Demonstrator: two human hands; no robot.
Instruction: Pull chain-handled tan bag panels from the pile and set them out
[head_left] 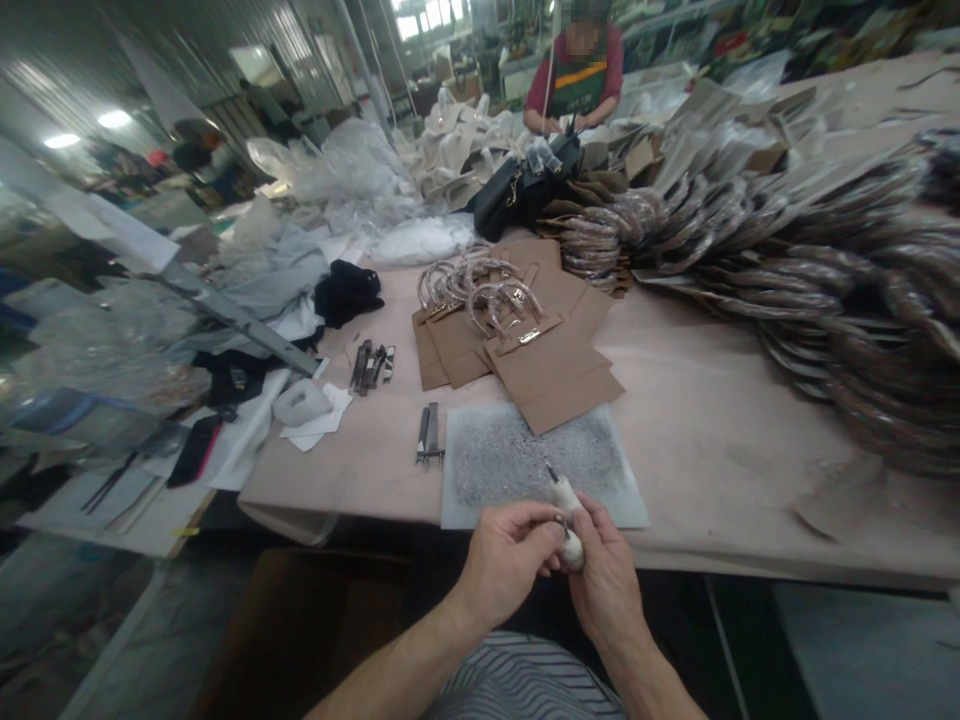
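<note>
My right hand (604,570) is closed around a white-handled tool (564,492), whose short dark metal tip points up and away from me. A rounded white end shows below, between my hands. My left hand (506,560) is closed in a pinch against the tool, its fingertips at a small dark bit that I cannot make out. Both hands are at the table's front edge, just over the near side of a speckled grey board (487,470). Brown flat bag panels (555,370) with plastic-wrapped handles (499,295) lie beyond the board, one overlapping its far edge.
Metal punch-like tools (429,435) lie left of the board, with several more small tools (371,367) farther off. Stacks of wrapped handles (817,290) fill the right side. A black bag (499,195) and plastic wrapping (352,170) lie behind. A co-worker (577,75) is across the table.
</note>
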